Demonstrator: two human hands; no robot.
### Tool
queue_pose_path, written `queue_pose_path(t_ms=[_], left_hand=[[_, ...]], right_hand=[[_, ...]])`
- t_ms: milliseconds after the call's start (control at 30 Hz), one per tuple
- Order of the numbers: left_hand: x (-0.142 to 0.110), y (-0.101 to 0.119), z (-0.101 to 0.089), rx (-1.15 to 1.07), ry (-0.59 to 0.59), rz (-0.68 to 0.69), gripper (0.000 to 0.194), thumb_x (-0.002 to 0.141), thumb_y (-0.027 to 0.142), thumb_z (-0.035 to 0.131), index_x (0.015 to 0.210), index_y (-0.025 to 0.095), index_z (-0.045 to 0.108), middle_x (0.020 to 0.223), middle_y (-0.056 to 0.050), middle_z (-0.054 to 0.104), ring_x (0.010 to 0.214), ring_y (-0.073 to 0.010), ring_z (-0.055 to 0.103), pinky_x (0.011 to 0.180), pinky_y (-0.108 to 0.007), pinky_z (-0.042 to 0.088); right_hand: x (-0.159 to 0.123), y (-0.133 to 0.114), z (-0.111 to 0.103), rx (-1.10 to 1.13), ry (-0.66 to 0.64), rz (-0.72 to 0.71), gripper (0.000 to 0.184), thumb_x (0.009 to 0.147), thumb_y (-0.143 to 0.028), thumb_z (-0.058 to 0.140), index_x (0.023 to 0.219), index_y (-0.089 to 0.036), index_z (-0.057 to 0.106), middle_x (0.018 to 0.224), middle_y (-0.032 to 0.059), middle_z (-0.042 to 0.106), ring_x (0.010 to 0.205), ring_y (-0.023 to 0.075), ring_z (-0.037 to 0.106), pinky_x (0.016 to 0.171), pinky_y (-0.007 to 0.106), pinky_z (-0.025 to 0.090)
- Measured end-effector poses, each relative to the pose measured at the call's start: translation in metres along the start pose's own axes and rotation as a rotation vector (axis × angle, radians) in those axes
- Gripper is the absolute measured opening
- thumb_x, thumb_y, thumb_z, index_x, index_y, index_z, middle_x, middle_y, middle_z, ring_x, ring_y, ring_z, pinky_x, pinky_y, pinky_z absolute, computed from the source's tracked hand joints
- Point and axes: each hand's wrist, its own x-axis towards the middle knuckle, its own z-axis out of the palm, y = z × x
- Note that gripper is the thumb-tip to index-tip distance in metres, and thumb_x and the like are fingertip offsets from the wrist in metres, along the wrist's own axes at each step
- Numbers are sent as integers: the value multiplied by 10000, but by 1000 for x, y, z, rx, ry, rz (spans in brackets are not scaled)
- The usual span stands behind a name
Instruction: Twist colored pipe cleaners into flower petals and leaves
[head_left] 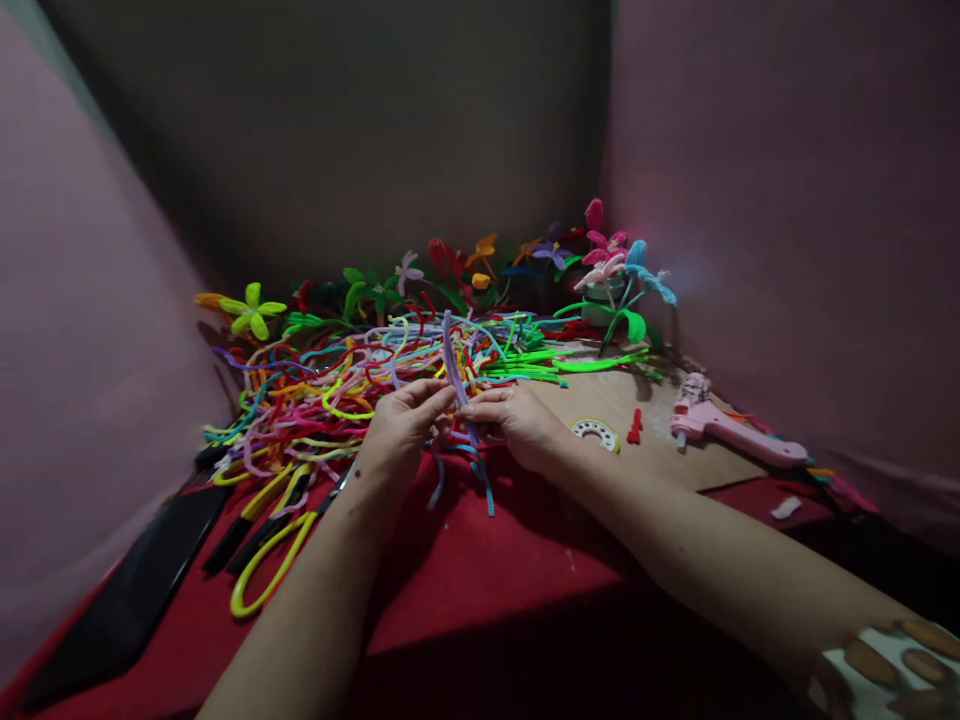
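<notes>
Left hand (401,425) and right hand (529,425) both pinched, thumb on forefinger, on the purple strip (451,355). Pinches are just beside each other near its lower part; long end sticks up free, slightly tilted. Strip is over the middle of the surface (495,580), in front of the pipe-cleaner pile (390,350). Can't tell if it's one stem or several laid together.

Doing it well, my read: short span between pinches = good control for bending or lining up. Light grip, else the fuzz likely flattens. One hand anchors, the other works; small moves, or the wire inside probably kinks. Free end needs watching so it doesn't snag the pile.

Teal strands (489,490) hang right below the fingers; can't tell if they're joined to the strip. Worth separating if not.

Yellow-handled tool (237,598) sits toward the surface's left edge, pink glue gun (739,430) toward its right edge. Both clear of the wrists.
</notes>
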Motion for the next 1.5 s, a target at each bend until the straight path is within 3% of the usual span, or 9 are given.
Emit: queue_pose_path(t_ms=[367,733,867,1000,1100,1200,1300,1400,1500], left_hand=[[-3,4,-2,91,16,82,201,593,259,703,733,135,629,536,32,543,420,-48,415,408,-174,308],[4,-4,-10,339,-7,395,219,669,291,669,856,179,688,657,9,534,560,-89,490,517,-215,386],[7,-5,-18,517,-19,596,151,714,278,637,828,193,689,697,-4,519,642,-110,498,573,-231,400],[2,4,-22,907,46,869,97,735,280,622,733,220,697,688,-16,517,694,-137,457,628,-268,381],[-4,16,-21,1145,11,967,116,750,288,605,696,232,690,759,-30,599,761,-164,460,713,-315,364],[-9,25,-19,1208,-164,904,130,776,260,562,722,211,669,773,-30,633,759,-163,488,735,-323,358],[-13,29,-16,1141,-260,709,131,746,216,535,668,164,627,679,-25,602,683,-142,495,663,-279,375],[-15,28,-13,1003,-236,423,123,688,210,518,612,147,591,567,14,525,557,-104,449,535,-226,343],[-11,21,-13,749,-199,117,115,629,215,525,546,144,557,487,41,438,461,-72,365,451,-206,279]], right_hand=[[0,1,-2,-36,-37,29,98,558,-205,628,515,-127,588,429,-44,464,400,54,348,433,223,248],[3,1,-2,12,-87,-25,100,534,-195,660,534,-115,600,455,-38,478,429,55,372,465,226,257],[2,0,-1,-28,-63,-55,94,535,-199,653,523,-120,604,460,-38,482,439,57,367,473,231,260],[0,-3,-2,-109,-79,-38,90,536,-199,634,506,-119,606,467,-33,487,451,60,372,480,230,262],[-2,-8,-3,-172,-126,-9,86,537,-200,620,534,-114,626,475,-24,507,452,67,381,475,229,264],[-3,-12,-4,-260,-153,-12,74,536,-181,605,540,-111,627,482,-18,526,468,75,403,497,231,301],[-4,-11,-3,-425,-168,-73,69,563,-165,586,540,-107,613,474,-25,504,478,74,402,507,223,309],[-7,-5,-1,-736,-128,-279,128,644,-164,539,550,-113,609,478,-22,472,499,76,401,514,220,295],[-11,0,1,-1125,-48,-608,164,694,-143,497,578,-122,611,560,20,534,573,107,442,569,243,311]])
